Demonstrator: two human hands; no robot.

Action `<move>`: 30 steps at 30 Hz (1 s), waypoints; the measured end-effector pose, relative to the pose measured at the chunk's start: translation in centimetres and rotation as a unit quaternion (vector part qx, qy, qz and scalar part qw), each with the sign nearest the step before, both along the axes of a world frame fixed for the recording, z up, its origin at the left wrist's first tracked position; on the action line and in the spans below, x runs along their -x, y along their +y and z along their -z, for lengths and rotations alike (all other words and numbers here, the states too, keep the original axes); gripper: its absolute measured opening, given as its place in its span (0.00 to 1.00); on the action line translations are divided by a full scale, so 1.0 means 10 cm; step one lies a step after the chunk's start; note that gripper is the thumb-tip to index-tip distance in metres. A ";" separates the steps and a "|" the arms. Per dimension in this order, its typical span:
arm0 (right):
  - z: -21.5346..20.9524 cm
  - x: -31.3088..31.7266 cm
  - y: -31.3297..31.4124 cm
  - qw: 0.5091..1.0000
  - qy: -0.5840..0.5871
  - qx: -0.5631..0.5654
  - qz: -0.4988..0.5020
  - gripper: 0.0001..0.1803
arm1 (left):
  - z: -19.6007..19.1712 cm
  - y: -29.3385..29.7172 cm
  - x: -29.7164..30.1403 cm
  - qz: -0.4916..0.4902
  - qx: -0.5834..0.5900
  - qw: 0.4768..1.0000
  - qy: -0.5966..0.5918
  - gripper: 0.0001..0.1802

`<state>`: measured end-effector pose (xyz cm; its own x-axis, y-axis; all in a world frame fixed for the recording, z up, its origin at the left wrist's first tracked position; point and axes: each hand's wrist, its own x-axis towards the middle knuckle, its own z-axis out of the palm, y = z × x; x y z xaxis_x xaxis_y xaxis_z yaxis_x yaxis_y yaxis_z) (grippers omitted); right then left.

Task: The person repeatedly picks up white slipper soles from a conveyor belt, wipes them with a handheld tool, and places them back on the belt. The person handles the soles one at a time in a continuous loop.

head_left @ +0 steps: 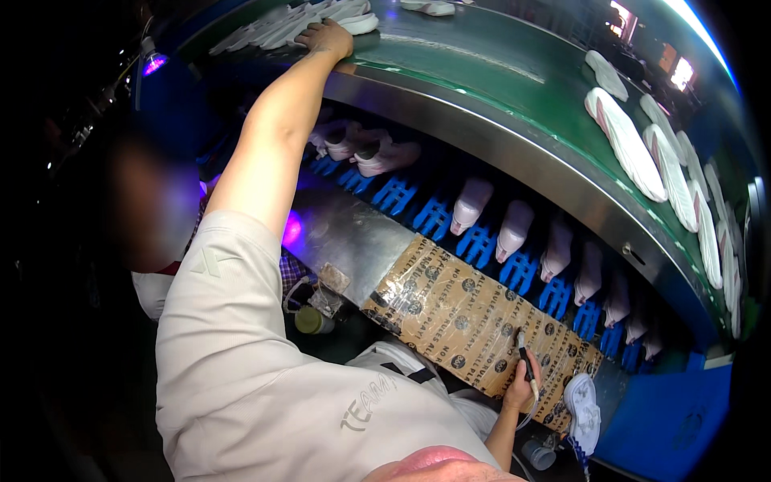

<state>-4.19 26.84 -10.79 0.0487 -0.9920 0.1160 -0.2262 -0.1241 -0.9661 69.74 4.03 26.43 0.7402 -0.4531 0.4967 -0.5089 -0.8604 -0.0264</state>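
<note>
The left hand point(325, 38) lies stretched far out, palm down with fingers spread flat on a stack of white shoe soles point(281, 26) at the far edge of the green conveyor belt point(482, 88); it presses on them rather than gripping. The right hand point(520, 391) is closed around a thin pen-like tool point(524, 361) with a cord, its tip standing on the cardboard-covered bench point(458, 321) close to the body. Just beside that hand a white shoe point(583, 411) lies sole up at the bench's near end. Beyond the bench, under the belt's steel rim, a row of pale shoe uppers point(514, 229) sits on blue holders point(482, 245). More white soles point(626, 145) lie in a line on the right of the belt (they overlap like tiles). To draw a sole off well, I judge the left hand should slide only the top one, keeping the stack square.
</note>
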 end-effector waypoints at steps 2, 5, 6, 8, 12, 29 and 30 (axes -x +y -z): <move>0.01 0.02 0.03 1.000 0.016 0.002 0.012 0.17 | -0.02 0.11 -0.24 0.035 -0.037 0.998 0.036 0.30; 0.04 0.03 0.02 1.000 0.018 0.005 0.009 0.18 | 0.01 0.18 -0.49 0.118 -0.037 0.990 0.071 0.21; 0.05 0.02 0.01 1.000 0.019 0.004 0.009 0.18 | 0.05 0.17 -0.52 0.107 -0.029 0.992 0.053 0.21; 0.05 0.01 0.02 0.999 0.031 0.015 0.020 0.18 | 0.00 0.11 -0.29 0.098 -0.012 0.995 0.020 0.21; 0.01 -0.06 -0.01 0.999 0.028 0.033 0.004 0.17 | -0.05 0.20 -0.50 0.209 -0.124 0.967 -0.079 0.17; 0.13 -0.04 -0.04 0.999 -0.005 0.048 0.022 0.17 | 0.36 1.03 0.46 0.316 0.458 0.810 0.183 0.29; 0.09 -0.06 -0.03 0.999 -0.036 0.022 0.029 0.17 | 0.34 1.23 0.91 0.342 0.515 0.757 0.212 0.25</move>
